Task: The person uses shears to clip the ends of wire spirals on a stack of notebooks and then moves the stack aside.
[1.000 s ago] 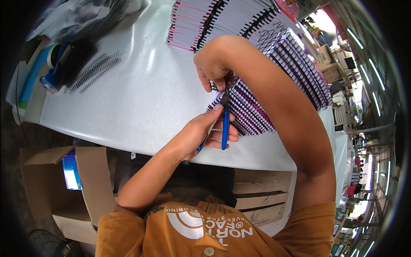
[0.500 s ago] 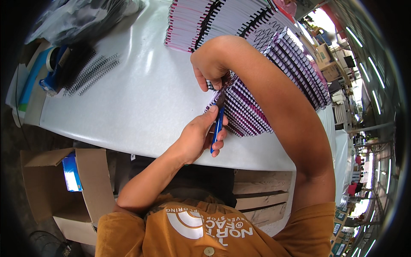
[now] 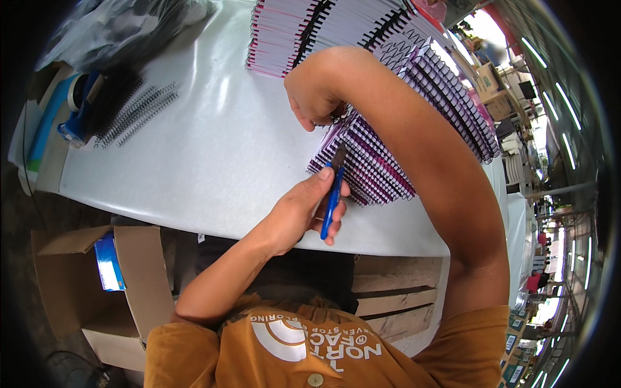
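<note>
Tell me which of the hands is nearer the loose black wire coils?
Left. The left hand, holding a blue tool, lies right of the coils; the right hand sits farther right on the notebooks.

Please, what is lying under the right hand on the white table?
Under the right hand lies a fanned row of purple spiral notebooks on the table. The wire edge it presses is covered by the fingers, so that spot cannot be seen.

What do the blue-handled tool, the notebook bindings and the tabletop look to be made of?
Blue-handled tool in the left hand: glossy blue handle, probably plastic, with a dark tip that looks like metal. Notebook bindings under the right hand: thin dark wire coils, likely coated metal. Tabletop: smooth white sheet with a soft sheen, perhaps laminate or plastic.
</note>
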The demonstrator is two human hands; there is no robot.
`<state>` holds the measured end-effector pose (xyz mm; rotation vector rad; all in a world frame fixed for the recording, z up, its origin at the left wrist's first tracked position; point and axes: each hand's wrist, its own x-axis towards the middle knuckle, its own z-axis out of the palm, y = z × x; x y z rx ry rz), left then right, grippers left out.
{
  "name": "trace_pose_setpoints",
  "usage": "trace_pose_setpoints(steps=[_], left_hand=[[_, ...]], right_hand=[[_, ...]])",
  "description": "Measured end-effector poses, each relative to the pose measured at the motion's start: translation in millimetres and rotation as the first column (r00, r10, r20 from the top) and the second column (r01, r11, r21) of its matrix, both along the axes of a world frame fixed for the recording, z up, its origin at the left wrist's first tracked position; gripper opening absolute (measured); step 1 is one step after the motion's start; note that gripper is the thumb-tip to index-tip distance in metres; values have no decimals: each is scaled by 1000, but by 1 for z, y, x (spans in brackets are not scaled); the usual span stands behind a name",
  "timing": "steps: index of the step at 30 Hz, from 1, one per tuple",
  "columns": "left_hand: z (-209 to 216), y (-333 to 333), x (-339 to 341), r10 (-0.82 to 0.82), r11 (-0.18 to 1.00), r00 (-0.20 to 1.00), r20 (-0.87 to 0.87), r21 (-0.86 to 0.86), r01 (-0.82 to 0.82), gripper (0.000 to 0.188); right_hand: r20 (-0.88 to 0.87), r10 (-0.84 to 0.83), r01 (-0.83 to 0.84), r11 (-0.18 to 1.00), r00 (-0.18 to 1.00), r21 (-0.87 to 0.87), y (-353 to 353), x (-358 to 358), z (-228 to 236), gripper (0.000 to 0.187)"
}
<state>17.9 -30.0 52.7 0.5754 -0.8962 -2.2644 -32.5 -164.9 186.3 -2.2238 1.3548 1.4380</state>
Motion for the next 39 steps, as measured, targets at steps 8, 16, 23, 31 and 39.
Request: trace_pose_setpoints(steps=[8, 16, 23, 31, 39], left_hand=[[1, -7, -12, -7, 980, 939, -344, 183, 75, 54], [24, 1, -11, 80, 981, 996, -36, 179, -72, 52], [2, -14, -4, -43, 996, 976, -212, 70, 59, 56], [38, -8, -16, 168, 950, 983, -77, 279, -140, 52], [17, -6, -7, 1, 1000, 992, -128, -27, -5, 54]], right_hand=[[-97, -34, 24, 995, 995, -99, 14, 6, 15, 33], [20, 43, -43, 999, 999, -16, 4, -3, 18, 26], [55, 41, -39, 999, 998, -38, 5, -3, 19, 27], [-16, -28, 28, 1000, 999, 2, 6, 2, 21, 28], [7, 81, -79, 982, 997, -173, 7, -5, 26, 24]])
